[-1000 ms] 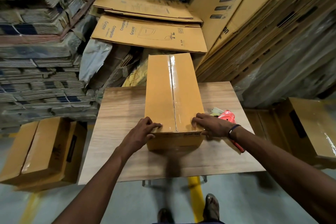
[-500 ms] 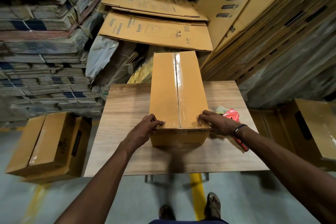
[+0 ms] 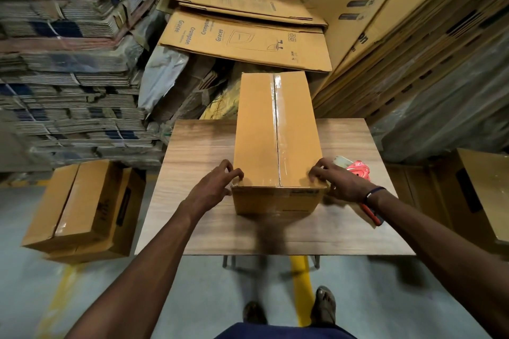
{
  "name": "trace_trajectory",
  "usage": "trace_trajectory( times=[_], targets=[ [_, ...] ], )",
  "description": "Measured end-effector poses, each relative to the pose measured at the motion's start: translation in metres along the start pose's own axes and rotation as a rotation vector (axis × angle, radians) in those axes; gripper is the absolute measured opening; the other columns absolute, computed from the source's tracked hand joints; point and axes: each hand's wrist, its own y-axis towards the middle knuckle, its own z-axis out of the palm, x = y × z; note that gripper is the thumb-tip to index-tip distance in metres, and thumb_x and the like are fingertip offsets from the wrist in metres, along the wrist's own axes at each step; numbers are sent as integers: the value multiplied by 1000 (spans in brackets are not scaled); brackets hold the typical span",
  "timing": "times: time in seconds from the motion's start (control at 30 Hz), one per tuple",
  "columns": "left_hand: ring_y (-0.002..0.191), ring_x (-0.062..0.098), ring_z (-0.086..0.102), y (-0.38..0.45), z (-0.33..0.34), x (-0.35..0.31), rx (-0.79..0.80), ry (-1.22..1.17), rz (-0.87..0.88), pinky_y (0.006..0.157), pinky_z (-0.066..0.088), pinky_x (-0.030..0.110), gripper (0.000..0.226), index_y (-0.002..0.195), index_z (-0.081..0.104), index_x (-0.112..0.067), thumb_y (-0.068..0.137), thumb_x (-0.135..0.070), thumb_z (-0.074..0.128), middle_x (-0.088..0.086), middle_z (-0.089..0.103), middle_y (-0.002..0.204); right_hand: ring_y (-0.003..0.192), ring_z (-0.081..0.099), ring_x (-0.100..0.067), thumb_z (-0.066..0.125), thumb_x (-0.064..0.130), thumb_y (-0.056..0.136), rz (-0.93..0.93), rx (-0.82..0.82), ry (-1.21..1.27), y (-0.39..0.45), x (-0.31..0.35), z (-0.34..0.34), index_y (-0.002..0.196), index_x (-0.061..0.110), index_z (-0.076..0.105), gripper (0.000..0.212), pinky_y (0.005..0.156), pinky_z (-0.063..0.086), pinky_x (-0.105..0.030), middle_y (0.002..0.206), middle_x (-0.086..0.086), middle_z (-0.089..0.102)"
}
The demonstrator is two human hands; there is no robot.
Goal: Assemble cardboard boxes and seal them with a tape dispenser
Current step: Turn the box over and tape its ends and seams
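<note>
We had the taped box (image 3: pixel 276 129) lying lengthwise on the desk (image 3: pixel 192 162), its far end overhanging the back edge, clear tape along the top seam. Compared with a second earlier, the box had changed little in position, but our hands had shifted: the left hand (image 3: pixel 213 187) had moved to the near left corner, fingers curled and the grip pinching that top edge; the right hand (image 3: pixel 334 179) sat at the near right corner, fingertips bent and pressing on the edge. The tape dispenser (image 3: pixel 358 170) lay on the desk just beyond the right hand, unheld. We judged the top seam finished, the box ready for lifting or turning.
</note>
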Motion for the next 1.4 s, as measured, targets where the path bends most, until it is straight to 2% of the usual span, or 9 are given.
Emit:
trace_trajectory(
  times=[0.3, 0.5, 0.6, 0.7, 0.9, 1.0, 1.07, 1.23, 1.4],
  targets=[
    [97, 21, 55, 0, 19, -21, -149, -100, -152, 75, 55, 34, 48, 119, 61, -17, 85, 17, 57, 2, 41, 125, 107, 54, -22, 70, 0, 86, 3, 17, -4, 13, 8, 3, 122, 25, 51, 48, 92, 52, -43, 126, 0, 46],
    [88, 13, 49, 1, 30, -37, -266, -189, -280, 61, 35, 4, 18, 117, 60, -15, 104, -9, 49, -2, 42, 113, 106, 54, -24, 69, -1, 86, 28, 8, -7, 18, 7, 6, 118, 20, 53, 41, 92, 51, -44, 123, -3, 49],
    [85, 6, 55, 6, 32, -37, -258, -194, -326, 61, 40, 12, 15, 107, 59, -21, 105, -27, 46, -1, 46, 107, 105, 54, -26, 66, -6, 83, 49, 11, -5, 21, 8, 8, 117, 18, 54, 44, 90, 50, -44, 122, -5, 50],
    [88, 16, 62, 10, 28, -45, -266, -114, -377, 61, 40, 29, 28, 107, 59, -15, 102, -39, 45, 3, 53, 109, 104, 52, -25, 65, -8, 81, 63, 25, -6, 25, 10, 6, 117, 16, 56, 45, 86, 46, -36, 121, -5, 49],
    [85, 5, 52, 0, 40, -41, -267, -275, -341, 57, 44, 6, 34, 137, 50, -6, 107, -23, 52, -5, 46, 114, 97, 52, -24, 71, -3, 77, 57, 43, 13, 25, 10, 4, 114, 20, 55, 46, 76, 41, -32, 114, -2, 47],
    [107, 32, 60, 1, 36, -37, -220, -305, -385, 76, 49, 29, 36, 134, 53, -13, 107, -35, 49, 1, 52, 117, 96, 50, -20, 72, -2, 76, 39, 74, -3, 22, 12, -1, 114, 25, 51, 52, 76, 37, -30, 116, 1, 46],
    [109, 35, 59, 5, 32, -40, -210, -239, -406, 82, 50, 41, 37, 132, 51, -16, 104, -40, 51, 8, 54, 121, 93, 50, -20, 67, -4, 77, 38, 47, -15, 22, 13, 2, 110, 28, 49, 50, 75, 36, -31, 113, 3, 45],
    [84, 29, 54, 9, 31, -49, -172, 34, -375, 65, 45, 38, 55, 130, 38, -18, 87, 9, 61, 13, 40, 115, 94, 52, -23, 64, -2, 82, 98, -10, 4, 28, 18, 9, 106, 25, 52, 38, 74, 36, -31, 112, 0, 47],
    [100, 37, 62, 16, 30, -53, -115, 40, -418, 71, 46, 36, 59, 135, 38, -12, 92, -21, 77, 20, 44, 125, 99, 53, -23, 78, 6, 80, 121, 12, 56, 29, 14, 7, 108, 27, 53, 42, 75, 37, -29, 112, 3, 46]
  ],
)
